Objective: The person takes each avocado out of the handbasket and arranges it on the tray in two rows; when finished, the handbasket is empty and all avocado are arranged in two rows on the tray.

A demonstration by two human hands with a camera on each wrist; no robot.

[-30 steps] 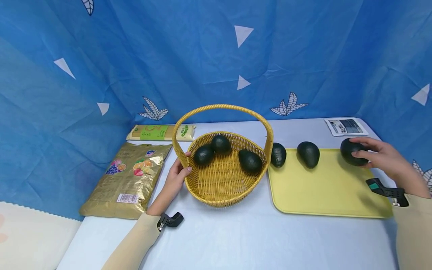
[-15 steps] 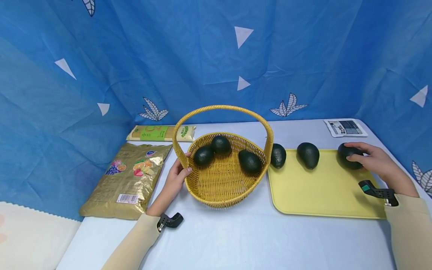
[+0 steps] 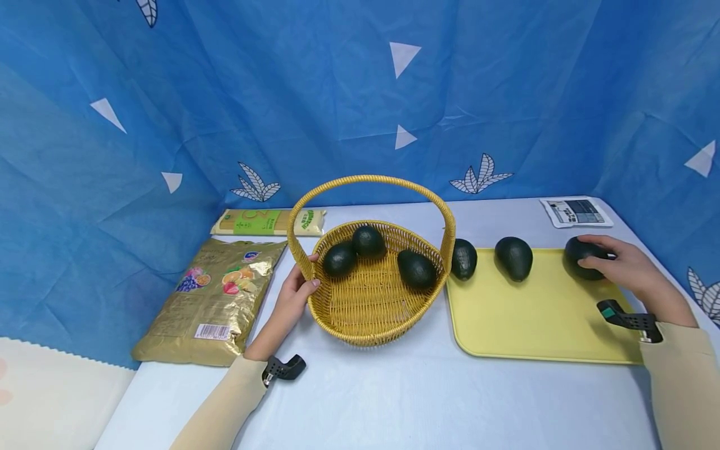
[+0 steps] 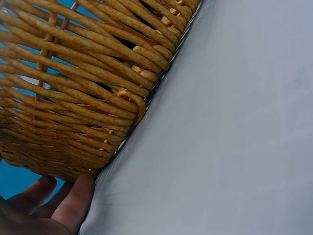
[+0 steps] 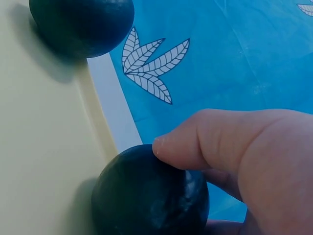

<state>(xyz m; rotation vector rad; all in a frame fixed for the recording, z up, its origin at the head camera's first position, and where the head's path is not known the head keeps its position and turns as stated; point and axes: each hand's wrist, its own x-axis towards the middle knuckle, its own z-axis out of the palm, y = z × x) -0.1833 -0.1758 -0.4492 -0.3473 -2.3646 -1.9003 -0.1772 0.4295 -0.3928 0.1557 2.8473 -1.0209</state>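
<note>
Avocado at the back right part of the yellow tray lies inside the grip of the right hand, which holds it from the right side. The left hand holds the woven basket by its left side.

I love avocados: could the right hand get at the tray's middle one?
Probably yes, once freed: the way to the middle avocado looks clear, but the right hand holds the rightmost avocado.
</note>
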